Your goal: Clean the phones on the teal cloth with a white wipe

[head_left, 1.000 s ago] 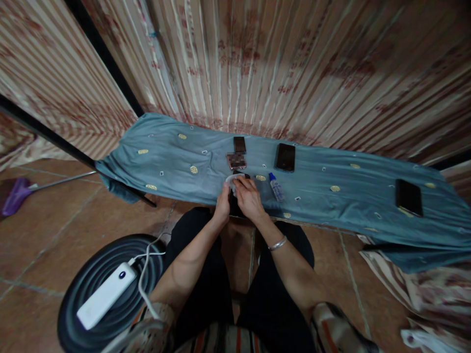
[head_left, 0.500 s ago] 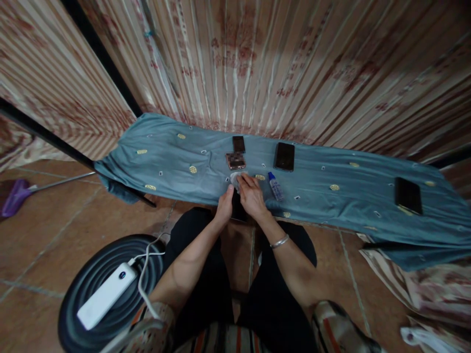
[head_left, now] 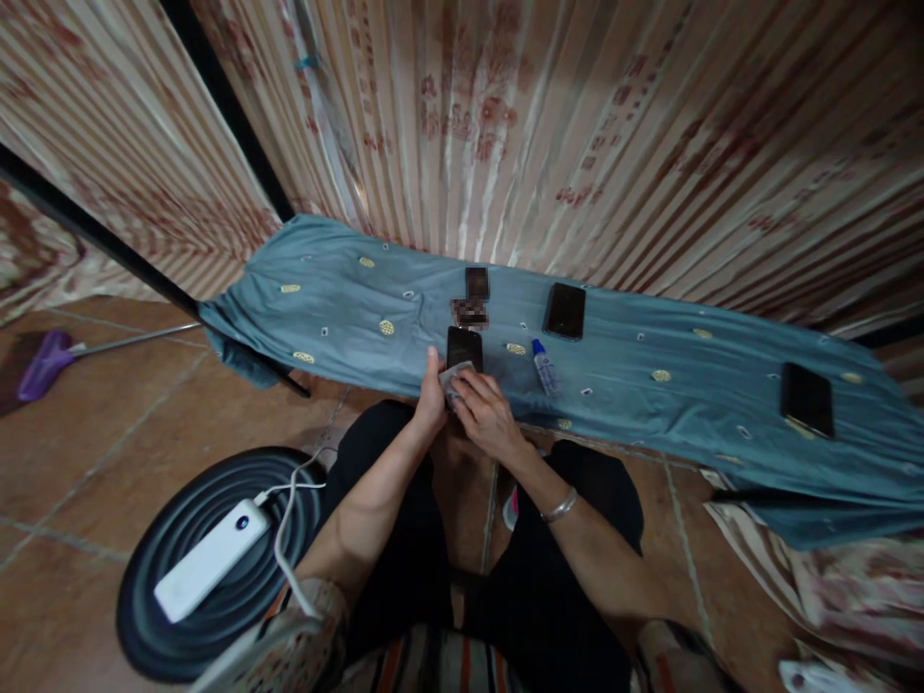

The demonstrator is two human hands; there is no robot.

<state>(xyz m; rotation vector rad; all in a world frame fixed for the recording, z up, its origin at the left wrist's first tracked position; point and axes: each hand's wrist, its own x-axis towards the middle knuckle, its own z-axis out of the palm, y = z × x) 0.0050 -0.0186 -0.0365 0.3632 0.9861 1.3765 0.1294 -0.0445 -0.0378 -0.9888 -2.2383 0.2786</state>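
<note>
A dark smartphone (head_left: pixel 464 346) is in my left hand (head_left: pixel 431 397), its far end over the cloth-covered bench. My left fingers wrap its left side, with the thumb along the edge. My right hand (head_left: pixel 487 412) presses a small pale cloth (head_left: pixel 454 373) on the phone's near part, fingers bent over it. The phone's lower end is hidden under my hands. Just beyond lies a small blurred dark item (head_left: pixel 470 313), with a dark square item (head_left: pixel 477 282) behind it. A clear bottle with a blue cap (head_left: pixel 546 370) lies to the right of my right hand.
On the blue patterned bench cloth (head_left: pixel 339 308), a dark phone (head_left: pixel 565 311) lies right of centre and another black device (head_left: pixel 807 398) at far right. A white power bank (head_left: pixel 212 560) with a cable rests on a round black stool (head_left: pixel 151 577). A purple broom (head_left: pixel 44 366) lies at left.
My right hand and the pale cloth have moved from the phone's far end towards its near end, uncovering the upper screen. The view has shifted slightly.
</note>
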